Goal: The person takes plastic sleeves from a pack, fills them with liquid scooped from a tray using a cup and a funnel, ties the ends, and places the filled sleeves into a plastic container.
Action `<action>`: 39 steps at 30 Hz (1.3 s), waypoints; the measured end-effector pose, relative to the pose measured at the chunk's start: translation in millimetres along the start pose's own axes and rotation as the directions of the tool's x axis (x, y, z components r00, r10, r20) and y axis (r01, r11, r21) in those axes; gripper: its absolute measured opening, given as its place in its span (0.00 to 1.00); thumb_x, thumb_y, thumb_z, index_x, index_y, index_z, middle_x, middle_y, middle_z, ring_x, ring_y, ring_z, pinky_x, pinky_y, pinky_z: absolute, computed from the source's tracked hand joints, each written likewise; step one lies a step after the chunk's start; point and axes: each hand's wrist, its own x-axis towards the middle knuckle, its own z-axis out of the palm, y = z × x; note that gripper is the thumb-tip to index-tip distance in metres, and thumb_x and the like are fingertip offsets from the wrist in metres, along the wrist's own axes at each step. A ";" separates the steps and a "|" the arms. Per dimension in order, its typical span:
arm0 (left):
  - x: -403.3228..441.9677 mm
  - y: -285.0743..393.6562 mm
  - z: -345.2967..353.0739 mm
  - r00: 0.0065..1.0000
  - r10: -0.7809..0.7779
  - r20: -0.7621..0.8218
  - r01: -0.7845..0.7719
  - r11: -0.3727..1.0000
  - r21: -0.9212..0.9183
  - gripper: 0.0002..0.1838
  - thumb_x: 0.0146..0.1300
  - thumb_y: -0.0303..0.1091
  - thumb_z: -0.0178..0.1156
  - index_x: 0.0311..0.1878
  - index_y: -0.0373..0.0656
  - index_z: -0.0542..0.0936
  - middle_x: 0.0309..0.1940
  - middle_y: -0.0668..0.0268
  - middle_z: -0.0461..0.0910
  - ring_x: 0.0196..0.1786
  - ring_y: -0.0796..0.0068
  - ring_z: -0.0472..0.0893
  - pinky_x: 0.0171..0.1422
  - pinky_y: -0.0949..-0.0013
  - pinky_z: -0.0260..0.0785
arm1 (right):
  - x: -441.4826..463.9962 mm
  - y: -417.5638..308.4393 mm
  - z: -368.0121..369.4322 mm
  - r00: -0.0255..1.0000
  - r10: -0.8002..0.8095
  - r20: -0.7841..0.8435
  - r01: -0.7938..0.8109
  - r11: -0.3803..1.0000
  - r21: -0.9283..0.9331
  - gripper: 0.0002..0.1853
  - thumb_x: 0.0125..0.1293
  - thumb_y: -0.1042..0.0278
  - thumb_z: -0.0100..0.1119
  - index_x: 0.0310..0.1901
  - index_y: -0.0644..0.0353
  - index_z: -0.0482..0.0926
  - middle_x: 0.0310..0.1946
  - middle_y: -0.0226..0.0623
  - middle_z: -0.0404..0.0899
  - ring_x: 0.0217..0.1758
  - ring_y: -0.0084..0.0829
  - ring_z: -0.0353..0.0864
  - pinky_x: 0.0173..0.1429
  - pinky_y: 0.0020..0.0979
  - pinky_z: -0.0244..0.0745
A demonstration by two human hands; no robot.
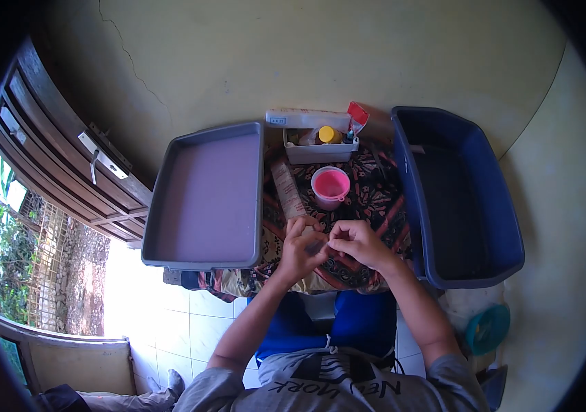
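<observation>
My left hand (302, 250) and my right hand (359, 243) meet above the patterned cloth (373, 199), near the front of the table. Both have thumb and fingers pinched together; whatever they hold is too small to make out. Just beyond them stands a pink cup (331, 187) with a white outside. A long printed carton (287, 189) lies to its left, its near end close to my left hand. Behind the cup, a grey box (322, 153) holds a yellow-lidded container (329, 134) and other small items.
On the left is a grey tray (204, 199) with a pale purple surface inside. A deep dark blue bin (461, 199) stands at the right. Below it is a teal basket (488, 329). Another person's foot (174, 382) shows at lower left, near the open door (66, 137).
</observation>
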 end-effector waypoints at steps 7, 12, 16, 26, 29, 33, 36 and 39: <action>-0.3 -10.1 -1.6 0.994 0.034 0.109 -0.015 0.986 -0.168 0.09 0.42 0.30 0.67 0.29 0.40 0.81 0.42 0.62 0.74 0.52 0.60 0.72 0.59 0.60 0.62 | -5.5 -1.7 -4.3 0.998 0.037 0.049 -0.037 0.999 -0.013 0.04 0.54 0.78 0.65 0.27 0.64 0.78 0.24 0.26 0.77 0.28 0.13 0.73 0.32 0.20 0.68; -5.2 -21.2 1.4 0.980 -0.010 0.200 0.093 0.908 -0.409 0.08 0.46 0.32 0.68 0.29 0.40 0.80 0.40 0.63 0.74 0.51 0.64 0.73 0.60 0.61 0.61 | -8.0 -11.4 -1.1 0.996 0.060 0.070 -0.056 0.997 -0.059 0.04 0.52 0.79 0.65 0.26 0.64 0.78 0.23 0.26 0.77 0.28 0.13 0.74 0.32 0.20 0.68; -6.6 -25.9 2.0 0.976 -0.021 0.219 0.122 0.880 -0.460 0.08 0.51 0.33 0.68 0.29 0.39 0.81 0.41 0.64 0.73 0.52 0.66 0.72 0.61 0.62 0.60 | -7.6 7.3 5.3 0.997 -0.065 -0.029 0.061 0.991 -0.121 0.04 0.49 0.80 0.65 0.25 0.65 0.77 0.22 0.30 0.77 0.27 0.17 0.76 0.31 0.23 0.69; -9.1 -21.2 2.5 0.952 -0.158 0.264 0.289 0.751 -0.594 0.09 0.60 0.33 0.66 0.35 0.37 0.80 0.43 0.64 0.72 0.53 0.70 0.71 0.60 0.66 0.60 | -8.4 1.3 19.7 0.802 -0.594 -0.070 0.421 0.644 -0.638 0.06 0.48 0.81 0.65 0.26 0.64 0.77 0.26 0.37 0.79 0.27 0.31 0.80 0.31 0.30 0.73; -5.2 -16.4 -3.2 0.952 -0.171 0.253 0.288 0.781 -0.554 0.08 0.59 0.32 0.65 0.34 0.38 0.80 0.43 0.64 0.71 0.52 0.71 0.71 0.60 0.67 0.60 | -11.3 -9.0 14.9 0.883 -0.463 -0.080 0.358 0.772 -0.526 0.04 0.52 0.82 0.64 0.29 0.65 0.79 0.29 0.35 0.80 0.31 0.27 0.82 0.33 0.26 0.76; -0.5 -12.2 -8.0 0.980 -0.086 0.182 0.156 0.897 -0.414 0.06 0.57 0.31 0.65 0.33 0.39 0.79 0.42 0.64 0.73 0.49 0.68 0.72 0.58 0.67 0.60 | -13.5 -6.5 9.2 0.971 -0.207 -0.117 0.197 0.976 -0.092 0.02 0.56 0.81 0.63 0.32 0.66 0.81 0.30 0.32 0.81 0.34 0.22 0.83 0.38 0.23 0.79; 2.7 -7.7 -7.6 0.988 -0.054 0.145 0.096 0.947 -0.306 0.07 0.56 0.29 0.65 0.33 0.39 0.77 0.40 0.62 0.75 0.47 0.65 0.73 0.56 0.65 0.61 | -13.5 -7.1 6.6 0.981 -0.176 -0.077 0.166 0.979 -0.120 0.03 0.59 0.84 0.61 0.34 0.68 0.80 0.33 0.30 0.80 0.40 0.21 0.81 0.46 0.21 0.79; 2.2 -3.8 -2.9 0.996 -0.024 0.083 0.047 0.955 -0.291 0.07 0.56 0.27 0.66 0.32 0.39 0.76 0.37 0.60 0.77 0.45 0.63 0.74 0.55 0.63 0.63 | -11.8 0.1 8.1 0.988 -0.048 -0.148 0.040 0.998 -0.057 0.06 0.58 0.83 0.62 0.37 0.67 0.79 0.32 0.29 0.79 0.37 0.20 0.81 0.45 0.21 0.78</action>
